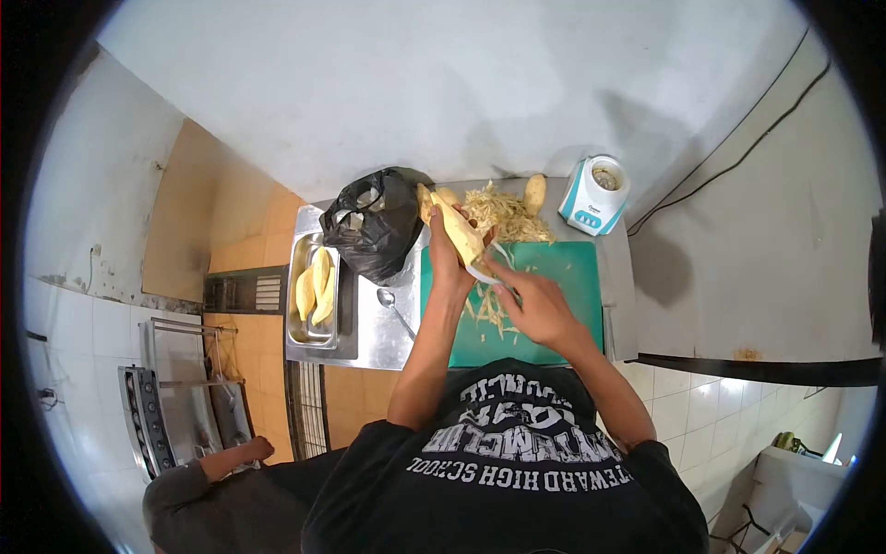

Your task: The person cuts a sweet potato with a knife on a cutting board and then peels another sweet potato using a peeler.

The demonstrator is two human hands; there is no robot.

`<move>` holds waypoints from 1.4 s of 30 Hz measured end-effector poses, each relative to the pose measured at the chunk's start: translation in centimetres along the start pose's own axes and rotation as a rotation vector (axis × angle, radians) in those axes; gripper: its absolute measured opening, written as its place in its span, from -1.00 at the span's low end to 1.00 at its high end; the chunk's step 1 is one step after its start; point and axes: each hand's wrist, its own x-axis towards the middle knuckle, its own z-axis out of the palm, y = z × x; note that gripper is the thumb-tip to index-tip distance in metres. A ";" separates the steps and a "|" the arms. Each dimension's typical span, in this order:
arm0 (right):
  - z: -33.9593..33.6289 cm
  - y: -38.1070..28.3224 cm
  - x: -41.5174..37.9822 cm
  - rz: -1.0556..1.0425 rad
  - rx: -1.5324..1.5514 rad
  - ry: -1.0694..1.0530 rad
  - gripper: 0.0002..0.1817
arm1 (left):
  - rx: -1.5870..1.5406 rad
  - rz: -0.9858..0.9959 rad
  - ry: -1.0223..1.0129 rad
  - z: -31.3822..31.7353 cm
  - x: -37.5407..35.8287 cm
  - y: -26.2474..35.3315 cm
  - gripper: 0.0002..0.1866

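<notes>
My left hand (445, 247) is closed around a long, mostly peeled sweet potato (459, 231) with pale yellow flesh, tilted over the board. Against its lower end, my right hand (533, 303) grips a white peeler (484, 272); part of the tool is hidden by my fingers. Thin peel strips (489, 312) are scattered on the green cutting board (568, 305) below. A larger heap of peelings (503, 210) lies behind the board, with an unpeeled sweet potato (534, 195) at its right.
Several peeled sweet potatoes (315, 288) lie in a steel tray (318, 343) at the left. Beside it stand a black plastic bag (374, 226) and a spoon (395, 309). A white and teal blender base (593, 196) is at the back right. Another person's arm (238, 457) shows lower left.
</notes>
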 end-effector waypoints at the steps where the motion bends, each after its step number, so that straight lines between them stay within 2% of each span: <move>1: 0.2 0.3 -1.0 0.035 0.019 -0.040 -0.51 | 0.009 0.019 0.022 -0.4 0.2 -0.1 -0.51; 3: 0.4 1.2 -2.5 0.030 0.022 -0.048 -0.51 | 0.007 -0.005 -0.020 -1.5 1.4 -0.1 -0.50; 5: 0.7 2.3 -4.0 0.031 0.031 -0.057 -0.50 | -0.135 -0.014 0.047 -1.7 1.5 0.2 -0.50; 7: 1.0 3.6 -4.7 -0.048 0.015 -0.014 -0.50 | -0.151 -0.008 0.066 -1.6 1.6 1.1 -0.46; 9: -1.2 1.2 -3.0 -0.002 0.044 -0.014 -0.50 | 0.090 -0.002 0.002 -2.6 2.1 1.1 -0.39; 11: -2.7 -1.1 -0.7 0.058 0.083 -0.014 -0.51 | 0.198 -0.058 -0.113 -2.6 1.7 0.3 -0.32; 17: -1.2 -0.8 2.6 -0.062 -0.051 0.065 -0.50 | 0.178 0.030 -0.016 -0.4 0.0 -0.7 -0.31; 19: -1.1 -1.7 0.7 0.087 -0.127 -0.091 -0.50 | 0.136 -0.038 0.036 -1.1 0.0 -0.2 -0.31; 23: 0.5 0.9 -2.9 0.126 -0.062 -0.173 -0.51 | 0.171 0.008 0.096 -1.6 0.7 1.9 -0.30; 24: 1.1 1.7 -3.5 0.052 -0.019 -0.097 -0.52 | 0.186 -0.013 0.055 -1.7 0.8 2.5 -0.30; 26: 0.7 1.5 -3.1 -0.021 0.025 -0.019 -0.53 | 0.229 0.002 0.044 -2.4 1.8 1.8 -0.31; 29: -1.3 -1.1 0.4 0.060 0.019 -0.001 -0.53 | 0.291 -0.033 -0.009 -1.3 0.5 0.7 -0.38; 32: -1.1 -1.0 1.6 -0.045 -0.008 0.049 -0.51 | 0.130 -0.038 -0.132 -0.8 -0.5 0.0 -0.48; 35: -0.5 -0.5 0.5 -0.046 -0.138 0.008 -0.50 | 0.146 -0.146 -0.097 -1.6 -0.2 0.6 -0.48; 38: -0.1 -0.2 -2.6 0.026 -0.126 -0.083 -0.48 | 0.098 -0.055 -0.046 -3.3 1.2 0.3 -0.50; 40: 0.6 1.7 -4.4 0.034 -0.150 -0.185 -0.49 | 0.093 -0.063 -0.002 -3.0 1.4 2.1 -0.49; 42: 0.6 2.2 -4.5 0.023 -0.087 -0.121 -0.50 | 0.101 -0.039 0.017 -3.1 2.2 3.3 -0.47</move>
